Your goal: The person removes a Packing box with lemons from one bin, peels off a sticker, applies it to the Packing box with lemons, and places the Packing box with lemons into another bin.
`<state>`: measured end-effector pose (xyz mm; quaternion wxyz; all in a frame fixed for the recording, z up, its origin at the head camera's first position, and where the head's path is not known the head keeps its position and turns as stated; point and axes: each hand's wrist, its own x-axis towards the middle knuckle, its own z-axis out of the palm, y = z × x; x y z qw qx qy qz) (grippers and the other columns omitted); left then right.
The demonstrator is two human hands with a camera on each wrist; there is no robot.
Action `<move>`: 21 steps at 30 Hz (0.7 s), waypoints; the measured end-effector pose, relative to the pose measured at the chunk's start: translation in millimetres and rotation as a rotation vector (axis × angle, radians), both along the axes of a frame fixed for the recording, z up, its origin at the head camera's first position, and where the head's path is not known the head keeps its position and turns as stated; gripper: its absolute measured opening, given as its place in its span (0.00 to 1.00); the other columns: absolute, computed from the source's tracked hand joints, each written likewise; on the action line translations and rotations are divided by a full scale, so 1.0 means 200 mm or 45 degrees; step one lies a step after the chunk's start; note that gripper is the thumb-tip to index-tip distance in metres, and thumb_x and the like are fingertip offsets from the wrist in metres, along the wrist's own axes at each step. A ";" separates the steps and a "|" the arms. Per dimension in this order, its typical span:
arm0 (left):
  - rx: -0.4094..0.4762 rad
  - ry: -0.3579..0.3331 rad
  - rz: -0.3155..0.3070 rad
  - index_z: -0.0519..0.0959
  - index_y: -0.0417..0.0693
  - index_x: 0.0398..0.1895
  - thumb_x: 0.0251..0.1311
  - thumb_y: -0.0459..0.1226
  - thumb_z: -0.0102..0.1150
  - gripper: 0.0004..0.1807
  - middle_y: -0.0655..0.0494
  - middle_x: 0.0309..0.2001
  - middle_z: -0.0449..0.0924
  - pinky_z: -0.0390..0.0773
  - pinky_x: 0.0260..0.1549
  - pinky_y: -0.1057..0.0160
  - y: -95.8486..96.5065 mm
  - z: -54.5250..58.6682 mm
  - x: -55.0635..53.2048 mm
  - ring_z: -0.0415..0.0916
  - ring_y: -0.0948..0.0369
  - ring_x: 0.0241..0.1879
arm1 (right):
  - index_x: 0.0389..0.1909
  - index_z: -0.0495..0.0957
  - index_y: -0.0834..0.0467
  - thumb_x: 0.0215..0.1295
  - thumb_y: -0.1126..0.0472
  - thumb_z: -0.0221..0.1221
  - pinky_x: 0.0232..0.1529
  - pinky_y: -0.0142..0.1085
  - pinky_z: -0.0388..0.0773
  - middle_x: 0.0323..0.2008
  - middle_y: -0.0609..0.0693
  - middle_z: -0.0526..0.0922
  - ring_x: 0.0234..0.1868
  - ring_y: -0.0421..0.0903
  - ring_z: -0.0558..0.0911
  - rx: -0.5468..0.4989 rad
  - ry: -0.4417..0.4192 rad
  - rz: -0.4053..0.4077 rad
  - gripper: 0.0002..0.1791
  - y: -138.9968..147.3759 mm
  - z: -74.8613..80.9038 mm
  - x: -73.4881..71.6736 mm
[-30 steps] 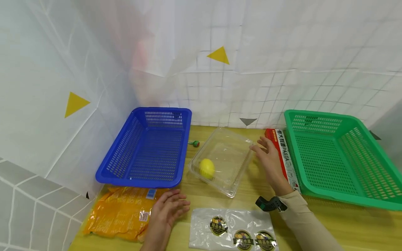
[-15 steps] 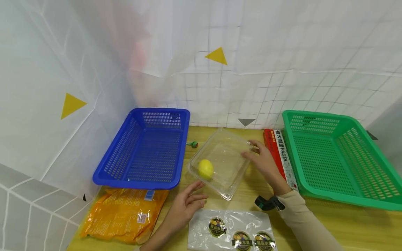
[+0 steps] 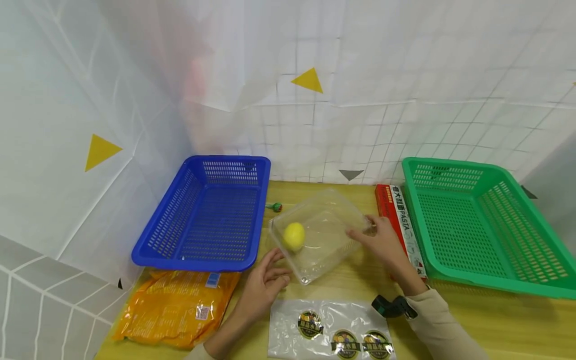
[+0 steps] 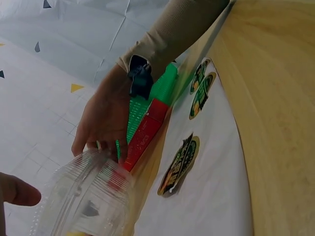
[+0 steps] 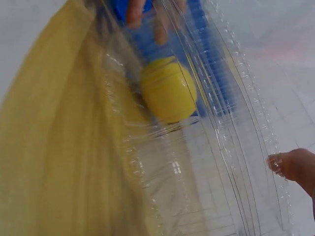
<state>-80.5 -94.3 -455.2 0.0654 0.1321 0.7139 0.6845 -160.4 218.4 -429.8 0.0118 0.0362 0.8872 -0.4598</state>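
A clear plastic container [image 3: 326, 232] stands between my hands, turned slantwise over the table. Inside it, near the left corner, lies a yellow rounded piece like a lemon [image 3: 294, 236], also seen through the plastic in the right wrist view [image 5: 170, 91]. My right hand [image 3: 380, 245] pinches the container's right edge, thumb on the near side of the rim. At the lower left edge is my left hand [image 3: 263, 282], fingers extended against the wall. In the left wrist view its thumb [image 4: 22, 191] stands out right at the rim.
A blue basket [image 3: 148, 250] stands left, a green basket [image 3: 436, 260] right. Against the green one lies a red pasta box [image 3: 396, 215]. An orange packet [image 3: 175, 310] lies front left, a clear bag with round labels [image 3: 330, 325] in front. A lollipop [image 3: 275, 207] lies behind.
My left hand has moved right and up to the container's edge. The right hand has taken hold of the container's right side, and the container has turned clockwise.
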 end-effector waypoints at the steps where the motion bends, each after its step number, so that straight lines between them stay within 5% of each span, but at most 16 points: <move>1: -0.019 0.006 0.017 0.52 0.31 0.79 0.66 0.28 0.60 0.42 0.33 0.72 0.65 0.82 0.51 0.61 0.00 0.00 0.00 0.76 0.40 0.60 | 0.75 0.61 0.71 0.64 0.36 0.69 0.58 0.55 0.70 0.62 0.67 0.66 0.58 0.61 0.69 -0.005 0.004 -0.006 0.54 0.00 0.00 0.01; 10: -0.106 0.057 0.060 0.53 0.35 0.81 0.67 0.31 0.63 0.43 0.36 0.75 0.62 0.81 0.53 0.55 0.01 -0.03 -0.05 0.75 0.42 0.61 | 0.74 0.62 0.71 0.68 0.35 0.64 0.65 0.59 0.68 0.62 0.66 0.72 0.62 0.62 0.71 -0.014 0.078 -0.077 0.51 -0.01 -0.03 0.11; 15: -0.134 0.022 0.066 0.52 0.40 0.82 0.69 0.35 0.65 0.44 0.37 0.73 0.64 0.82 0.53 0.50 0.00 -0.05 -0.07 0.78 0.42 0.58 | 0.73 0.64 0.70 0.68 0.36 0.64 0.60 0.56 0.72 0.60 0.65 0.75 0.60 0.61 0.74 -0.018 0.092 -0.110 0.49 -0.02 -0.05 0.18; 21: -0.069 -0.028 0.027 0.48 0.43 0.84 0.66 0.33 0.68 0.49 0.31 0.66 0.69 0.83 0.49 0.56 0.00 -0.08 -0.10 0.81 0.43 0.53 | 0.74 0.65 0.63 0.65 0.33 0.66 0.46 0.46 0.78 0.58 0.61 0.78 0.55 0.59 0.78 -0.025 0.061 -0.142 0.49 -0.03 -0.05 0.25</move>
